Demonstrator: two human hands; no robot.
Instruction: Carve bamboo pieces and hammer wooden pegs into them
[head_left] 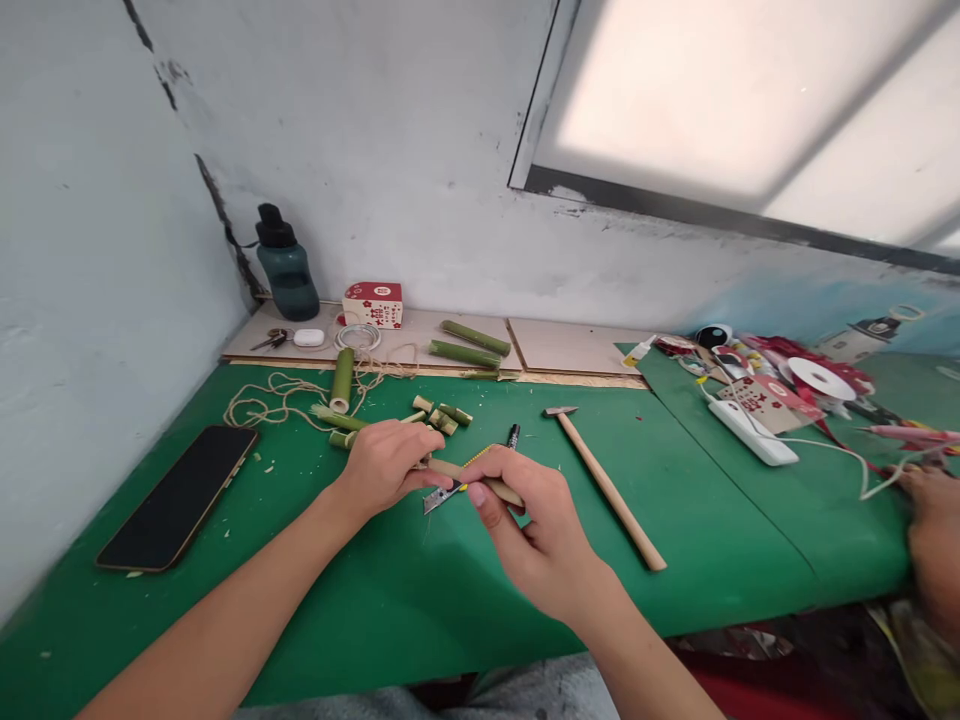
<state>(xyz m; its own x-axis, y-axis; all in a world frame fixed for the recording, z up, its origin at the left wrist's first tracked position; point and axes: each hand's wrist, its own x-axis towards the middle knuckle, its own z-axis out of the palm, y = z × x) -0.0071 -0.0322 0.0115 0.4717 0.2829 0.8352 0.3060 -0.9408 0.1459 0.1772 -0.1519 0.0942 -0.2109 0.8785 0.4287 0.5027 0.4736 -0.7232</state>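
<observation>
Over green surface point(360, 625), tan rod point(447, 468) bridging left hand point(390, 465) and right hand point(534, 515), long axis running side to side; right pinching one end, left seemingly clamped on other, partly hidden.

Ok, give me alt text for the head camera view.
A person's left hand and right hand hold a slim tan rod over a green table. Cut green stalks lie beyond, a hammer to the right, another person's hand far right.

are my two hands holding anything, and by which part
Yes, a pale tan rod: your right hand grips it toward its right end, and your left hand holds the other end, partly hidden by the fingers.
</observation>
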